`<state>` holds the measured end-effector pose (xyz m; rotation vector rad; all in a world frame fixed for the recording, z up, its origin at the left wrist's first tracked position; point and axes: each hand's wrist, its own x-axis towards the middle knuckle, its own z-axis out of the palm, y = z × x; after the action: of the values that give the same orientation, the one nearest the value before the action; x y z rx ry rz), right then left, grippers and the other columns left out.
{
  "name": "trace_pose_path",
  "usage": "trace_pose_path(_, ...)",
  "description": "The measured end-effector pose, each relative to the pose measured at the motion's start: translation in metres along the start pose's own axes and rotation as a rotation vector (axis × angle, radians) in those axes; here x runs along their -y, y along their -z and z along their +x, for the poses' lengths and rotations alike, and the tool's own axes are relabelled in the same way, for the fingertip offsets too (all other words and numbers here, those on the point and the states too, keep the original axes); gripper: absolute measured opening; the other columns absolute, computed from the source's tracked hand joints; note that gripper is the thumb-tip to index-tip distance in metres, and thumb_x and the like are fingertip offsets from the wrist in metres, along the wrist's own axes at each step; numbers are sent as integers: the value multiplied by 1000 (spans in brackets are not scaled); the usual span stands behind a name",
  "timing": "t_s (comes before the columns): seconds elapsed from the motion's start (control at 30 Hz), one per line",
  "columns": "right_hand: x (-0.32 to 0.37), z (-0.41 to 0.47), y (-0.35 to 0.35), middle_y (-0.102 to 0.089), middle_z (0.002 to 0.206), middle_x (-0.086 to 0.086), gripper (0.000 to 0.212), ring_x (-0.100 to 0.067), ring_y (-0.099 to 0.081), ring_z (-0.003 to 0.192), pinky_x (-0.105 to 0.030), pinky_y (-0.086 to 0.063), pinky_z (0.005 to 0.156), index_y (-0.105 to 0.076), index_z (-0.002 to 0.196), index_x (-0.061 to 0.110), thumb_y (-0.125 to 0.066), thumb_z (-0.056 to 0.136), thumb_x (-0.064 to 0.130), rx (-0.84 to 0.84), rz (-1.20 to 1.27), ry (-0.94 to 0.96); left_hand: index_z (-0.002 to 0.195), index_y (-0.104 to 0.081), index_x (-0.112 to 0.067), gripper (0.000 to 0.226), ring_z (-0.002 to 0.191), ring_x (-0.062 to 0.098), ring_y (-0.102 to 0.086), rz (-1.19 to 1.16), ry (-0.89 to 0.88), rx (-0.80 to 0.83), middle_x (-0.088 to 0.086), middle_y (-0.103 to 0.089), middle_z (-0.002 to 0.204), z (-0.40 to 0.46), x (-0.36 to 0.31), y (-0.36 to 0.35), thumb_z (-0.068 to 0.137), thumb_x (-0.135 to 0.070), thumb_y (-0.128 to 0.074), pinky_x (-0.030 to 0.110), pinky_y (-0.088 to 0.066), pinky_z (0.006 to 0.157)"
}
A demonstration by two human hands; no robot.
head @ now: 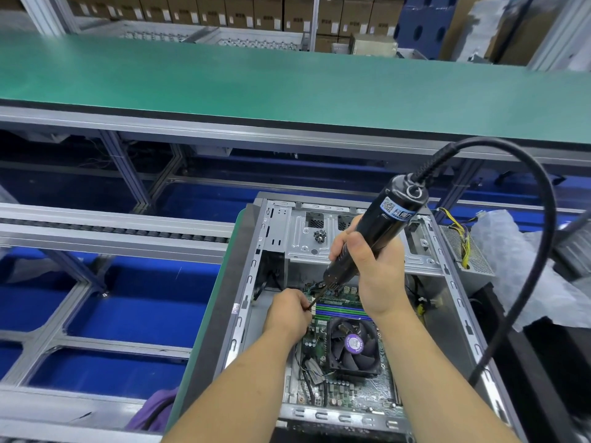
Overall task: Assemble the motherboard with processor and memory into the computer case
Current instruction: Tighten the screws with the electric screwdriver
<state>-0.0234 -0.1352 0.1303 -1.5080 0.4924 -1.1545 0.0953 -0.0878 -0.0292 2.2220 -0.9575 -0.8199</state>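
An open grey computer case (447, 276) lies on its side in front of me. Inside it sits the green motherboard (351, 388), with a black cooler fan (351, 345) over the processor and memory sticks (342, 310) just beyond the fan. My right hand (371, 266) grips a black electric screwdriver (383, 228), tilted so its bit points down to the board's far left corner. My left hand (289, 313) pinches the bit's tip (311, 305) at that corner. The screw itself is hidden by my fingers.
The screwdriver's thick black cable (527, 251) loops over the case's right side. A small cluster of screws (319, 235) lies on the case's drive bay. A power supply with yellow wires (465, 247) and plastic wrap (518, 260) lie to the right. A green conveyor (287, 81) runs beyond.
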Motion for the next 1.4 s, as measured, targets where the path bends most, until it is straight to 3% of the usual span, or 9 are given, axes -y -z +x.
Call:
trace_pose_path(0.2, -1, 0, 0, -63, 68, -3, 31, -24, -60, 64, -42, -51, 64, -67, 81, 38, -73, 76, 68, 32, 35, 8, 87, -63, -19, 12, 82, 19, -61, -10, 6, 5, 4, -68, 95, -1, 0, 0, 89, -8, -67, 28, -55, 77)
trace_pose_path(0.37, -4, 2, 4, -63, 67, -4, 15, -25, -59, 64, -40, -49, 67, -67, 81, 37, -70, 82, 52, 87, 29, 0, 87, -65, -19, 13, 89, 22, -66, 40, -23, 23, 4, -69, 95, -4, -2, 2, 90, -6, -64, 31, -57, 80)
trace_pose_path(0.5, -3, 0, 3, -63, 68, -6, 31, -26, -59, 66, -43, -49, 68, -67, 83, 38, -70, 78, 69, 105, 13, 3, 87, -69, -15, 13, 89, 24, -67, 100, -84, 39, 6, -71, 93, -6, -3, 4, 91, -5, -62, 34, -57, 82)
trace_pose_path(0.63, -4, -1, 1, -63, 69, -5, 33, -25, -60, 66, -44, -50, 68, -67, 83, 38, -70, 78, 70, 89, -2, 7, 90, -70, -12, 11, 88, 25, -67, 165, -117, 39, 7, -71, 92, -9, -4, 6, 92, -7, -60, 36, -57, 81)
trace_pose_path(0.77, -6, 0, 2, -63, 69, -10, 33, -25, -59, 67, -41, -51, 69, -65, 81, 33, -70, 79, 65, 113, -34, -18, 93, -70, -13, 13, 87, 25, -67, 227, -131, 78, 7, -72, 92, -11, -6, 8, 93, -8, -58, 38, -58, 80)
trace_pose_path(0.87, -8, -1, 1, -62, 70, -20, 25, -26, -59, 68, -40, -50, 71, -63, 79, 25, -69, 81, 49, 115, -40, -36, 92, -69, -15, 14, 86, 26, -67, 221, -131, 81, 6, -71, 90, -12, -6, 9, 92, -7, -58, 38, -58, 79)
trace_pose_path(1.0, -12, -4, -2, -57, 75, -31, 56, -38, -56, 71, -46, -49, 69, -56, 79, -10, -68, 78, 45, 143, -81, -56, 95, -70, -15, 16, 86, 26, -66, 242, -156, 95, 6, -72, 90, -13, -5, 11, 90, -6, -59, 37, -57, 78)
trace_pose_path(1.2, -7, -5, -1, -55, 76, -34, 61, -41, -54, 73, -48, -47, 71, -56, 79, -14, -67, 76, 46, 129, -56, -47, 79, -63, -18, 16, 82, 26, -64, 216, -148, 72, 8, -69, 88, -13, -6, 10, 86, -4, -60, 34, -54, 73)
trace_pose_path(1.4, -9, -2, 2, -59, 74, -30, 57, -38, -56, 71, -50, -49, 72, -57, 80, -10, -65, 80, 46, 81, -31, -38, 91, -69, -15, 10, 89, 25, -66, 163, -111, 49, 8, -69, 99, -8, -2, 5, 87, -7, -64, 34, -56, 79)
